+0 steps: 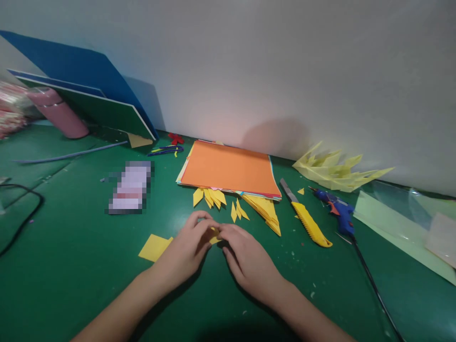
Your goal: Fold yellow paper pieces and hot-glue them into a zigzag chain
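My left hand (187, 249) and my right hand (245, 259) meet over the green table (71, 266), fingertips pinched together on a small yellow paper piece (214, 236). Most of that piece is hidden by my fingers. A flat yellow paper square (155, 247) lies just left of my left hand. Several folded yellow paper petals (213, 197) lie beyond my hands, in front of a stack of coloured paper with an orange sheet (228, 167) on top. A fan of folded yellow pieces (265, 209) lies at the stack's right corner.
A yellow utility knife (307, 219) and a blue glue gun (338, 209) with a black cord lie to the right. Pale yellow folded shapes (335, 171) sit by the wall. Blue and green boards (85, 90) lean at back left near a pink cylinder (59, 111). A black cable (21, 213) curves at left.
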Demonstrator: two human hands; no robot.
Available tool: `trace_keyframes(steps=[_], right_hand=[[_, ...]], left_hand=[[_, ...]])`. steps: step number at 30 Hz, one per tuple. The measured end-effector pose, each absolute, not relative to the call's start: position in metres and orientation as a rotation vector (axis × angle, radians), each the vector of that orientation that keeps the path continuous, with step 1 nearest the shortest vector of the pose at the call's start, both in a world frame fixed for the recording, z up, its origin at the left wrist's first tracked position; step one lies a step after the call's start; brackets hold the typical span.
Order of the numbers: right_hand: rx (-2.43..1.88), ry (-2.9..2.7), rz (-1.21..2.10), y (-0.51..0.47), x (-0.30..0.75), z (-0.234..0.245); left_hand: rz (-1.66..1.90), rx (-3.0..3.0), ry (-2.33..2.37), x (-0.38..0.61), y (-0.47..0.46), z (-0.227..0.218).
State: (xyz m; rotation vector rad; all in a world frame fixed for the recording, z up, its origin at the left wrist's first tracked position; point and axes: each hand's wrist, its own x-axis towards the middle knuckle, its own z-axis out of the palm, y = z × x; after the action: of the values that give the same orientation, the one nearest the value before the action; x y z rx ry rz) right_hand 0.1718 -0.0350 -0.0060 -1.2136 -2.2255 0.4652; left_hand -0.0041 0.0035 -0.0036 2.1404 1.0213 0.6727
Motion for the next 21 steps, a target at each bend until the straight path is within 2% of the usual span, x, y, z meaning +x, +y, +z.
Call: trace_keyframes(steps=[4,8,14,21], right_hand=[[-1.246,-2.223,0.570,-0.030,0.175,-0.010],[-1.146,-2.220,0.523,-0.027,0.180,-0.013],[-1.097,-2.106,0.428,-0.025,0.185,-0.018],[-1.195,-1.749,0.642,-0.027,0.188,-0.020]], left_hand=[[0.655,2.204,1.112,-0.005,0.005,-0.001],[0.572,2.310,1.310,-0.010,0.011,-0.003],[0.435,2.292,1.146,-0.004,0.006,0.001],[0.625,1.512,1.174,0.006,0.000,0.001]])
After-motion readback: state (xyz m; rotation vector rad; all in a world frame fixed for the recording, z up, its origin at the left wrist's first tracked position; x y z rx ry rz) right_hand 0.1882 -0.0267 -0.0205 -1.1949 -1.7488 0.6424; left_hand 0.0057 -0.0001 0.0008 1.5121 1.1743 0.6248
